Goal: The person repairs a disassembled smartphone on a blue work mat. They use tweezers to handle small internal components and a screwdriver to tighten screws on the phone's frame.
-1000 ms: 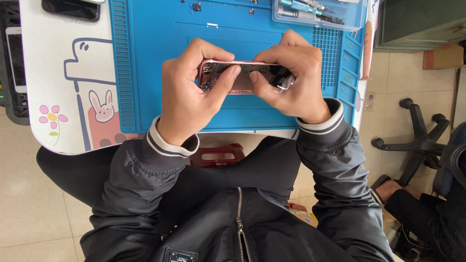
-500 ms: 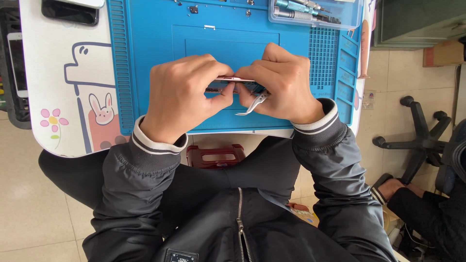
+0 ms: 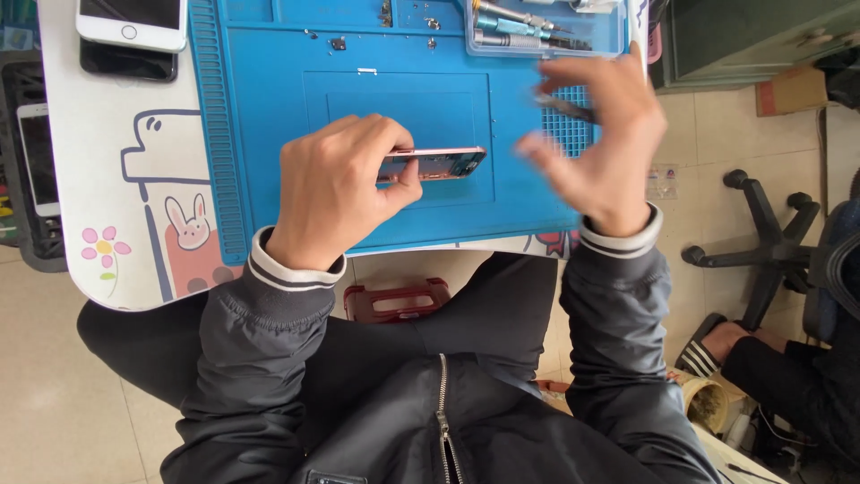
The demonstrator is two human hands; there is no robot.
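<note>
Gripping an opened phone (image 3: 432,165) edgewise, left hand (image 3: 336,184); right hand (image 3: 598,134) blurred, pinching tweezers (image 3: 564,108).

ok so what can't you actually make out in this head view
- Right hand: motion blur hides whether it grips the thin dark tool by its fingers.
- Phone frame: the left hand covers its left end.
- Loose screws on the blue mat: too small.
- White phone: cut off by the top edge.

You wear a dark grey jacket (image 3: 430,421) with a front zip (image 3: 441,403), white-striped ribbed cuffs (image 3: 291,269), and black trousers (image 3: 376,341).
</note>
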